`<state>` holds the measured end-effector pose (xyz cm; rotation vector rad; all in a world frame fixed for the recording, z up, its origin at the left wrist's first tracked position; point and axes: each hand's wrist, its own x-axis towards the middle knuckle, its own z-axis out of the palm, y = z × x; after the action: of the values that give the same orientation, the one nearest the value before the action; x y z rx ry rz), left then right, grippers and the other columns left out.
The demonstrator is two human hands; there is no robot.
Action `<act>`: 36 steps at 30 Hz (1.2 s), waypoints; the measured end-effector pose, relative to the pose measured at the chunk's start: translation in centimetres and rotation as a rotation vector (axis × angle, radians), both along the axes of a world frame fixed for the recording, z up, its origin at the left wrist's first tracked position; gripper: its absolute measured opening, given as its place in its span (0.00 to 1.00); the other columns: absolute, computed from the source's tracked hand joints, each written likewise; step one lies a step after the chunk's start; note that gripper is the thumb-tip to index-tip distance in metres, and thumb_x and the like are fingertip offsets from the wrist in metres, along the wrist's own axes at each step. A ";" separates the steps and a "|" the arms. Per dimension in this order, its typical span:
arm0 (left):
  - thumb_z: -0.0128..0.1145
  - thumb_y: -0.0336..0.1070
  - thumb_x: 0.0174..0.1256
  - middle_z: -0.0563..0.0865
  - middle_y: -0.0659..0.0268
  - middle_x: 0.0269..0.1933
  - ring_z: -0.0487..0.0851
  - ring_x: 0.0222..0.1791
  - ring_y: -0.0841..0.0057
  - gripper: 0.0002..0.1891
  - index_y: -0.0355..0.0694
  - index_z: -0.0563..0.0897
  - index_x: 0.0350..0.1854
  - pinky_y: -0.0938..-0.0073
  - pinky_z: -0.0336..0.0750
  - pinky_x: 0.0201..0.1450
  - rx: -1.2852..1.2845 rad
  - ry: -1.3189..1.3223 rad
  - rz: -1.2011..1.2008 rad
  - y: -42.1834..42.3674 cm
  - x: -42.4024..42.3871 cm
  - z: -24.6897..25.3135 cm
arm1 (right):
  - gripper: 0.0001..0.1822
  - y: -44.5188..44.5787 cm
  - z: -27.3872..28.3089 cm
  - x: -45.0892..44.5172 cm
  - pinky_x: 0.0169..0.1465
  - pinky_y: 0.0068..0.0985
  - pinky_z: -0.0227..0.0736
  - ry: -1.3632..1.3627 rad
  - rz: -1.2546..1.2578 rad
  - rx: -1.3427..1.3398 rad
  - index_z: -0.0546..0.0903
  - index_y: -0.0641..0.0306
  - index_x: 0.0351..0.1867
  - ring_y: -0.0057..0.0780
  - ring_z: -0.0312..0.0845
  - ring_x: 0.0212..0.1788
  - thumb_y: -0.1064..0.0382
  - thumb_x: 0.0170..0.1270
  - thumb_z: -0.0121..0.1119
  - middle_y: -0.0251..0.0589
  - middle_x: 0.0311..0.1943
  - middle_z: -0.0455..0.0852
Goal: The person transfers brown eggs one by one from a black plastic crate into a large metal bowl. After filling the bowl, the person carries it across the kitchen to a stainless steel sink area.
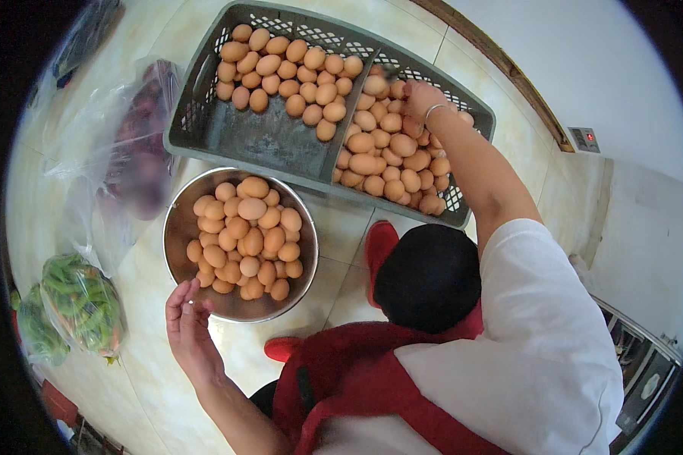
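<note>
My right hand (425, 101), with a bracelet at the wrist, reaches into the right compartment of a grey plastic crate (250, 153). Its fingers are bent among the brown eggs (403, 145) there; their tips are partly hidden. A small dark blurred thing (389, 72) shows just beyond them. Beside the near left rim of a stainless steel bowl (205, 304), my left hand (190, 327) is raised with fingers loosely curled and apart, and no egg in it. A small white speck appears at its thumb. Many brown eggs (245, 239) are heaped in the bowl.
A divider (350, 108) splits the crate; more eggs (287, 71) lie in its left compartment. Plastic bags of dark purplish produce (142, 136) and green vegetables (82, 304) rest on the tiled floor at left. My red shoes (378, 250) are close to crate and bowl.
</note>
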<state>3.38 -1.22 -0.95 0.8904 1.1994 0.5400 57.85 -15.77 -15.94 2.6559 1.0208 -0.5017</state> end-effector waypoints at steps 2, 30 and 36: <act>0.51 0.35 0.74 0.81 0.57 0.59 0.79 0.46 0.79 0.16 0.36 0.76 0.60 0.75 0.73 0.55 -0.011 0.003 0.001 0.0 -0.4 0.0 | 0.21 -0.2 0.5 0.2 0.56 0.39 0.75 0.102 -0.062 0.089 0.80 0.61 0.49 0.49 0.81 0.52 0.55 0.56 0.66 0.50 0.49 0.84; 0.50 0.37 0.75 0.79 0.58 0.62 0.79 0.47 0.79 0.18 0.35 0.73 0.63 0.75 0.72 0.57 -0.049 -0.001 -0.038 1.0 -0.8 -1.9 | 0.11 -15.2 0.6 -2.2 0.35 0.32 0.78 0.242 -0.378 0.549 0.82 0.56 0.42 0.37 0.83 0.32 0.60 0.57 0.64 0.41 0.32 0.84; 0.51 0.38 0.75 0.79 0.58 0.61 0.79 0.47 0.79 0.18 0.35 0.74 0.62 0.75 0.72 0.57 -0.040 -0.009 -0.047 1.0 -1.1 -1.9 | 0.29 -14.4 4.6 -8.8 0.47 0.41 0.81 0.037 0.092 -0.094 0.77 0.43 0.57 0.48 0.83 0.45 0.60 0.49 0.68 0.45 0.56 0.76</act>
<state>2.27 -0.22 -2.87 0.8788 1.1747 0.4803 49.06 -30.19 -11.36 2.5140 1.0961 -0.5673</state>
